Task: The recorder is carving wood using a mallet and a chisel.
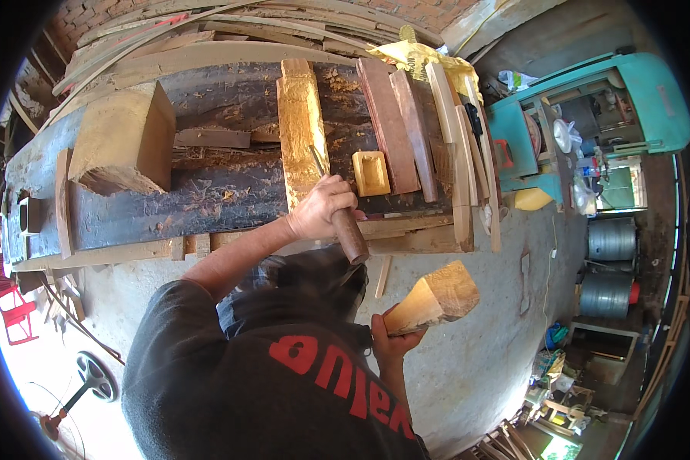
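My left hand is wrapped around a chisel with a round wooden handle. Its metal blade sticks out past my fingers and rests against a long yellowish wooden beam, which has a recess along its face. Lower and to the right, my right hand grips a wooden mallet with a thick, block-like head, held off the bench and apart from the chisel. Right beside my left hand lies a small yellow wooden box with a hollowed middle. Part of the chisel handle is hidden by my fingers.
The dark, rough workbench carries a large wood block at left and a reddish plank among several strips at right. Long boards are stacked behind. A teal machine and metal drums stand at right.
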Available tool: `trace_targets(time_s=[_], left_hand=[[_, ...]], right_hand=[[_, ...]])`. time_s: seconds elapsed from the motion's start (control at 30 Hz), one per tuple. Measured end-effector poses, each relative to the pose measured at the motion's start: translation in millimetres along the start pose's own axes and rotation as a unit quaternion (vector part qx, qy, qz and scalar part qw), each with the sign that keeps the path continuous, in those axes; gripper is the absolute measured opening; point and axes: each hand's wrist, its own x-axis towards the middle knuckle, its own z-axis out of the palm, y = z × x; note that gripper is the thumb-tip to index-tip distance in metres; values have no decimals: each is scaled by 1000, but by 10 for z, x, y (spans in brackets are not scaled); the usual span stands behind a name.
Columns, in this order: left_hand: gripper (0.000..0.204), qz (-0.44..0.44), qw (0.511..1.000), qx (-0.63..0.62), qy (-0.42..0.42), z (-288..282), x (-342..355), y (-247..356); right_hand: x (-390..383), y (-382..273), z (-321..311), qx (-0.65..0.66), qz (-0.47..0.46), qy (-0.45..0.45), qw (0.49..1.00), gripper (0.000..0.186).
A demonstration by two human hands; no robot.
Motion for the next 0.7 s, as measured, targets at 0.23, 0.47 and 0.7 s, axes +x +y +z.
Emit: trace_targets(time_s=[0.23, 0.47, 0.7], left_hand=[[27, -23, 999, -31, 2, -53, 120, 53], [28, -30, 999, -38, 4, -21, 196, 39], [24, -27, 999, -19, -29, -13, 58, 20]], right_hand=[[197, -563, 127, -55, 20, -57, 997, 63], [390, -525, 317, -211, 35, -106, 971, 44], [259, -456, -5, -97, -87, -81, 988, 49]])
